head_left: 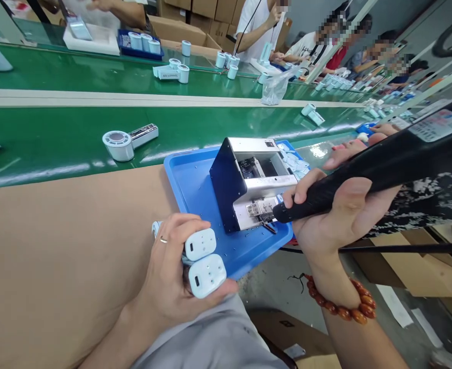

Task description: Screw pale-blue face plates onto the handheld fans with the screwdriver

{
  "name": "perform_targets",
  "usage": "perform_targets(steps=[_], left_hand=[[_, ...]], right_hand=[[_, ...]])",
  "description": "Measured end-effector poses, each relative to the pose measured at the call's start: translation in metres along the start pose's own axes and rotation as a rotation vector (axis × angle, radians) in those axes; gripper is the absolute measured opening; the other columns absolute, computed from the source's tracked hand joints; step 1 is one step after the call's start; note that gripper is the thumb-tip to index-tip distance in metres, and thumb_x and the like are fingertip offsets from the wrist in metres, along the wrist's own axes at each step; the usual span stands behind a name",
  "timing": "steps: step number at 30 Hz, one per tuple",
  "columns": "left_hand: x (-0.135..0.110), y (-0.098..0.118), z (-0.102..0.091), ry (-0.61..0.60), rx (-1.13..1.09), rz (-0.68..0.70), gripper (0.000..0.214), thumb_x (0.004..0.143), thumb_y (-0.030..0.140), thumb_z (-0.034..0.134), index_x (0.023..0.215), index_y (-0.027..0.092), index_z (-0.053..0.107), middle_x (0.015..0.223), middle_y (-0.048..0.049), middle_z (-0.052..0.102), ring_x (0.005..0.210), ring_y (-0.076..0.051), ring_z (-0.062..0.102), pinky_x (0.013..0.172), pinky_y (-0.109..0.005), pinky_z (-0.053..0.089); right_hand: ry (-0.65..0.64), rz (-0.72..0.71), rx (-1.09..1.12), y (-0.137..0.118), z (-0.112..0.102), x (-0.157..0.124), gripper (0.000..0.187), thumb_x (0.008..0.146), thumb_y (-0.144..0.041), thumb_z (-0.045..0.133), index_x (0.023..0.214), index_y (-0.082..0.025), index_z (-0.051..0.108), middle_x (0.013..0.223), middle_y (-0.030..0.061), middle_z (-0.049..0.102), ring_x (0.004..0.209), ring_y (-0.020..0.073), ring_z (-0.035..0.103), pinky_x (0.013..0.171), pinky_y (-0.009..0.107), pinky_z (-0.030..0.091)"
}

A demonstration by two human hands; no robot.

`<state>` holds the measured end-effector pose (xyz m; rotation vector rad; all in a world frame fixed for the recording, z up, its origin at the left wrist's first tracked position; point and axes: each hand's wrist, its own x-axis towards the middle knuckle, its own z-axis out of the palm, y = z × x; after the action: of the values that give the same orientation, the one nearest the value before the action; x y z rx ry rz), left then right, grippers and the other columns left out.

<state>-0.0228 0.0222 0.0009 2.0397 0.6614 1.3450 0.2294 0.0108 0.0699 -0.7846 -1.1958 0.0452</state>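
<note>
My left hand [168, 277] is wrapped round two pale blue handheld fans, side by side. Their handle ends [207, 275] face up, each with a charging port and small holes; the rest is mostly hidden by my fingers. In my right hand [339, 218] is a black electric screwdriver [379, 164], gripped around its body. Its tip points down at the front ledge of a screw feeder [226, 192]; whether tip and ledge touch, I cannot tell. The feeder, a dark-sided metal box, stands in a blue tray [185, 177] with tiny screws scattered on it.
Beyond the brown work surface [76, 246] runs a green conveyor belt [64, 136]. On it lie a fan with an open handle [120, 145] and other fan parts. Pale blue pieces [293, 161] sit behind the feeder. Co-workers line the far side; cardboard boxes [410, 261] stand at lower right.
</note>
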Motion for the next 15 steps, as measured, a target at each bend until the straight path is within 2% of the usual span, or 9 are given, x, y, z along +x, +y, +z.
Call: perform_targets(steps=[6,10,15], left_hand=[[0.0003,-0.0004,-0.0006,-0.016,-0.001,-0.003,0.068,0.1,0.075,0.082,0.145,0.03,0.06,0.117,-0.0088,0.07,0.105,-0.03,0.071,0.086,-0.046,0.058],[0.0004,0.0,0.0,-0.019,-0.01,0.007,0.067,0.101,0.075,0.08,0.145,0.029,0.059,0.117,-0.0085,0.069,0.105,-0.029,0.07,0.086,-0.045,0.058],[0.0002,0.0018,0.0,-0.018,-0.003,0.007,0.064,0.104,0.074,0.078,0.145,0.029,0.059,0.118,-0.0082,0.069,0.107,-0.028,0.07,0.088,-0.044,0.058]], right_hand=[[-0.045,0.05,0.002,0.0065,-0.0056,-0.0041,0.029,0.116,-0.036,0.069,0.145,-0.038,0.072,0.118,0.0014,0.055,0.058,0.005,0.057,0.041,0.024,0.052],[-0.052,0.038,0.037,0.0054,-0.005,-0.0037,0.03,0.116,-0.034,0.07,0.146,-0.035,0.07,0.118,0.0015,0.056,0.057,0.0059,0.057,0.04,0.025,0.049],[-0.059,0.095,0.054,0.0047,-0.0036,-0.0043,0.027,0.118,-0.029,0.068,0.145,-0.032,0.067,0.118,0.0011,0.054,0.059,0.0062,0.058,0.042,0.026,0.047]])
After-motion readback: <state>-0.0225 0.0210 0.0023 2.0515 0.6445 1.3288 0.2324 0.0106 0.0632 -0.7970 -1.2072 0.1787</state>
